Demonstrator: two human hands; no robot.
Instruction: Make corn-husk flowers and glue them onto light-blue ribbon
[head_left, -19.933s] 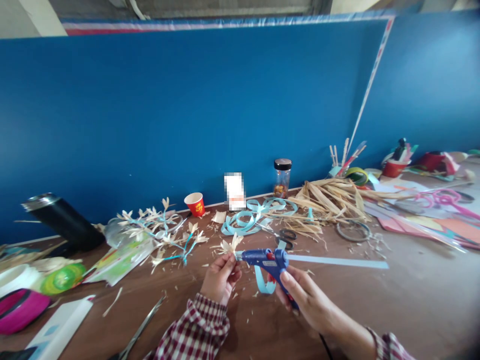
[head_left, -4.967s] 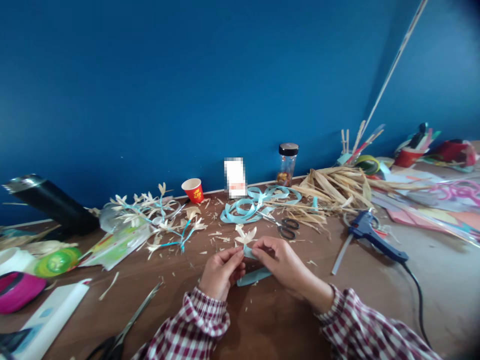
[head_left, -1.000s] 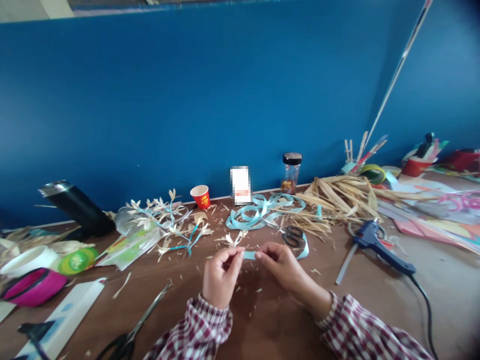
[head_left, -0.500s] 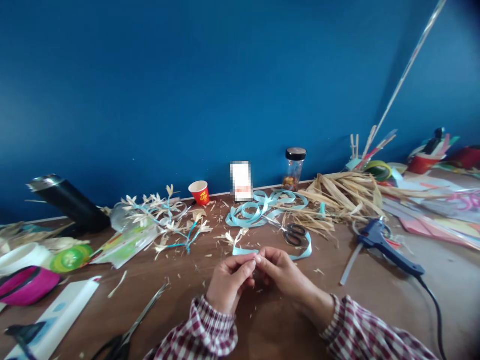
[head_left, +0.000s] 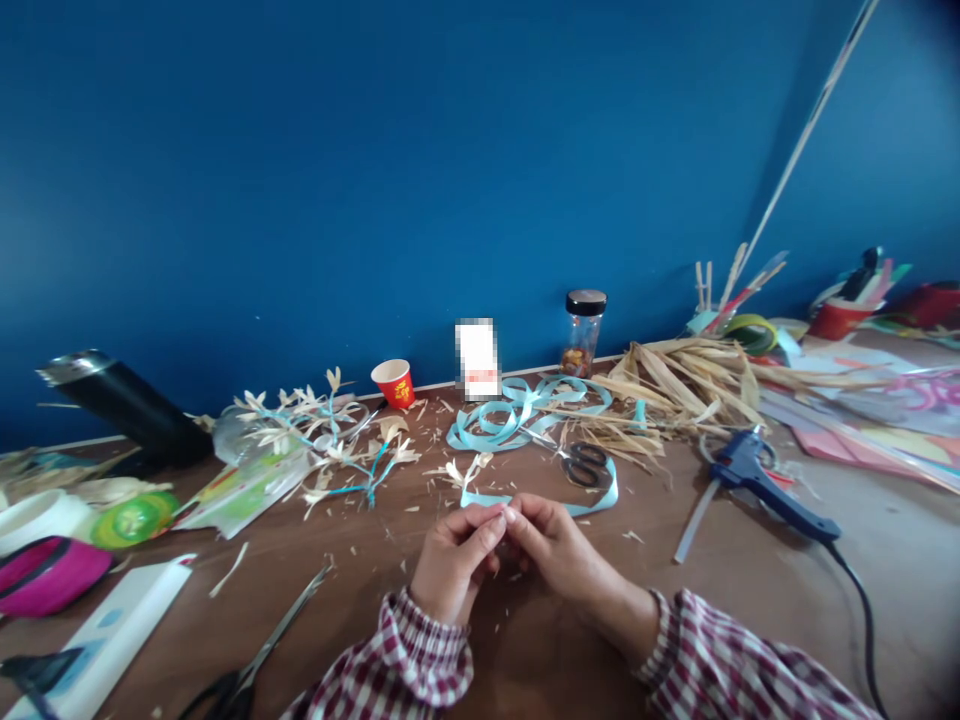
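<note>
My left hand (head_left: 451, 562) and my right hand (head_left: 568, 560) meet above the front middle of the table, thumbs and fingertips pinched together. Whatever they hold is too small or hidden to make out. Just behind the fingertips runs a light blue ribbon (head_left: 480, 498), looping back in coils. At its left end lies a small pale husk flower (head_left: 465, 470). Black-handled scissors (head_left: 585, 465) rest on the ribbon. To the left lie blue-stemmed twigs (head_left: 371, 478) with pale petals.
A blue glue gun (head_left: 772, 490) with a cord lies right; dry husks (head_left: 675, 375) are piled behind it. Larger scissors (head_left: 259, 650) lie front left. A red paper cup (head_left: 394, 384), a lidded jar (head_left: 583, 335) and a tilted black flask (head_left: 127, 405) stand along the blue wall.
The whole view has shifted slightly to the left. My hands keep the same pinch, fingertips still together.
</note>
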